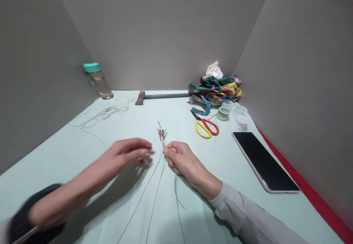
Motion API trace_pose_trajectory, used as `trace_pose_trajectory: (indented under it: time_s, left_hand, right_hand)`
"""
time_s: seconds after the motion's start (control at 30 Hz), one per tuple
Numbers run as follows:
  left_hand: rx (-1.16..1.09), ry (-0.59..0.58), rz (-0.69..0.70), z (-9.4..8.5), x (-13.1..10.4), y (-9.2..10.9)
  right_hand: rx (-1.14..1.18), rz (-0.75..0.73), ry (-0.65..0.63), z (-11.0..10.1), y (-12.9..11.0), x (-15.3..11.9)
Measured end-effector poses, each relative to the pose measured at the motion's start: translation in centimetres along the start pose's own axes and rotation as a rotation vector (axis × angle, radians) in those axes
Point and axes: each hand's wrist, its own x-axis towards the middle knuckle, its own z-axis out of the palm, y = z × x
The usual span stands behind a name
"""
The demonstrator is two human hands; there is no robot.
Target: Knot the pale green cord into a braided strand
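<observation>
Thin pale-green cords (157, 192) run toward me across the table from a small knotted piece with dark red and white bits (161, 133). My right hand (180, 159) pinches the cords just below that knotted piece, and loose ends hang out under the fingers. To the left, my left hand (135, 152) hovers over the table, slightly blurred. Its fingers are apart and nothing shows in them; a small gap separates it from the cords.
A hammer (165, 96) lies at the back. Left of it are tangled cord (106, 113) and a water bottle (100, 82). On the right are scissors (205, 124), bunched fabric (217, 87), a cord spool (223, 113), small plastic tubs (240, 122) and a tablet (264, 161). Grey walls surround the table.
</observation>
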Motion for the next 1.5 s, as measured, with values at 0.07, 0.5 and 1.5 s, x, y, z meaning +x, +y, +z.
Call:
trace_pose_trajectory:
  time_s: [0.07, 0.5, 1.5]
  left_hand:
    - [0.006, -0.108, -0.053, 2.4, 2.6, -0.2]
    - [-0.083, -0.224, -0.148, 2.8, 5.0, -2.6]
    - [-0.147, -0.059, -0.210, 4.3, 4.8, -2.8]
  right_hand:
    - [0.014, 0.004, -0.001, 0.0, -0.2, -0.1]
    - [0.051, 0.058, -0.010, 0.0, -0.8, -0.2]
    - [-0.044, 0.057, 0.076, -0.1, -0.7, -0.5]
